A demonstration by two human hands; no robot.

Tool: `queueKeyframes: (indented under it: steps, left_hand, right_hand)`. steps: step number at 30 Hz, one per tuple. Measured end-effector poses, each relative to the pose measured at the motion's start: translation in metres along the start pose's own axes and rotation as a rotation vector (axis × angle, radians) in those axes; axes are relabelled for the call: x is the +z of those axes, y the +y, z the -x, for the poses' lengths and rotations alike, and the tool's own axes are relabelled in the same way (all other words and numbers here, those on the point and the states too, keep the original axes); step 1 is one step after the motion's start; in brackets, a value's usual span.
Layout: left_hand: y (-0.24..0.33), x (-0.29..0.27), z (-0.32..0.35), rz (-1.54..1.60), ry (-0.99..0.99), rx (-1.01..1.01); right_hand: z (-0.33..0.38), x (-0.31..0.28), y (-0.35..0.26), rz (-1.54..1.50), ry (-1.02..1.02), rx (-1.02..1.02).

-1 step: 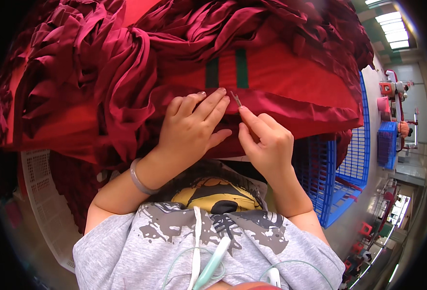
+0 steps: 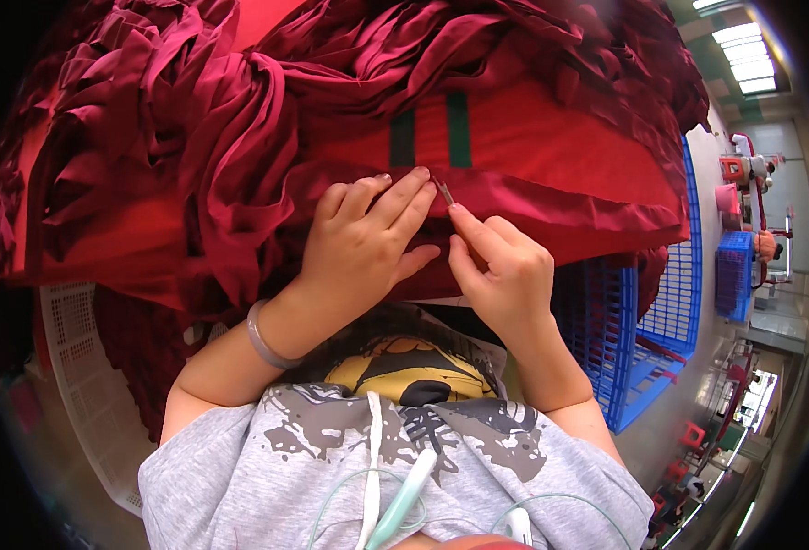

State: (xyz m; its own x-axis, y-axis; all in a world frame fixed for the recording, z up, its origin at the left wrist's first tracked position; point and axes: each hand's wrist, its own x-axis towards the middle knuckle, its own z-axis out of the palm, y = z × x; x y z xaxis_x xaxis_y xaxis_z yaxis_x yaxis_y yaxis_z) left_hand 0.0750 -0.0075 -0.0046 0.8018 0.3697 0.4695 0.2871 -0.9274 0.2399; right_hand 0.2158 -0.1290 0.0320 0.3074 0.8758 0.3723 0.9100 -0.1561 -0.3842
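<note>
Heaped red cloth [image 2: 240, 165] fills the upper view, with blue crates [image 2: 634, 339] to the right and a white crate [image 2: 75, 357] at lower left. Across the top lies a flatter red garment [image 2: 551, 156] with two dark stripes [image 2: 427, 133]. The left hand [image 2: 363, 243] rests flat on its folded edge, fingers spread and pressing the cloth down. Just beside it, the right hand [image 2: 505, 266] pinches a small thin metal tool [image 2: 443, 192], its tip at the edge near the left fingertips. The two hands are close together, nearly touching. To do this well, I judge the left hand should keep the edge taut and the tool should work in small strokes, pointed away from the fingertips.
</note>
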Motion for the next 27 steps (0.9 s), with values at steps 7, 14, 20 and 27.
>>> queueKeyframes:
  steps: [7,14,20,27]
  left_hand:
    - [0.003,-0.004,-0.005,-0.047,-0.028,0.002]
    - [0.002,-0.004,-0.003,-0.02,-0.03,-0.004]
    - [0.003,-0.004,-0.003,-0.009,-0.025,0.004]
    - [0.001,-0.005,-0.002,-0.006,-0.031,0.002]
  right_hand:
    - [-0.006,0.024,0.0,0.016,0.157,0.017]
    - [-0.006,0.0,-0.003,-0.103,0.086,0.084]
    - [-0.007,0.008,0.001,0.034,0.066,0.039]
    - [-0.002,-0.006,-0.006,-0.012,-0.032,0.081]
